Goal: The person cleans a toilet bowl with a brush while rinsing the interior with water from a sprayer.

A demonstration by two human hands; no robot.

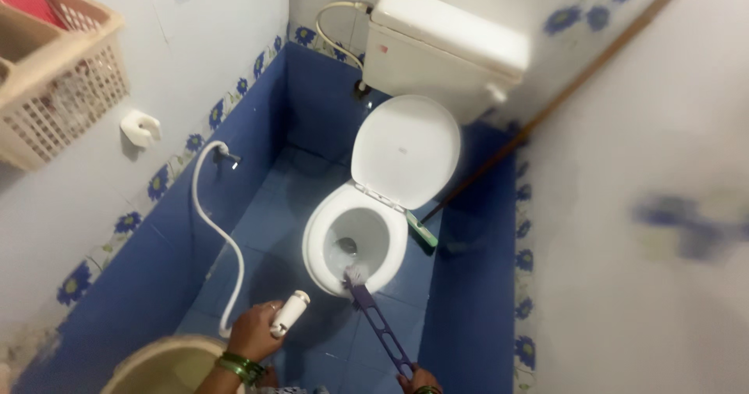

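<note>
My left hand (253,331) grips a white spray nozzle (290,312) on a white hose (209,222) that loops up to a wall tap (228,155). My right hand (417,378) holds the end of a purple toilet brush (380,324). Its bristle head (356,275) rests on the front rim of the white toilet bowl (320,246). The seat lid (406,150) stands raised against the white cistern (445,47).
A long-handled broom (546,109) leans on the right wall, its green head (421,232) beside the bowl. A beige bucket (160,367) sits at the lower left. A beige basket (62,74) and a small white wall fitting (140,127) hang on the left wall. Blue tiles cover the floor.
</note>
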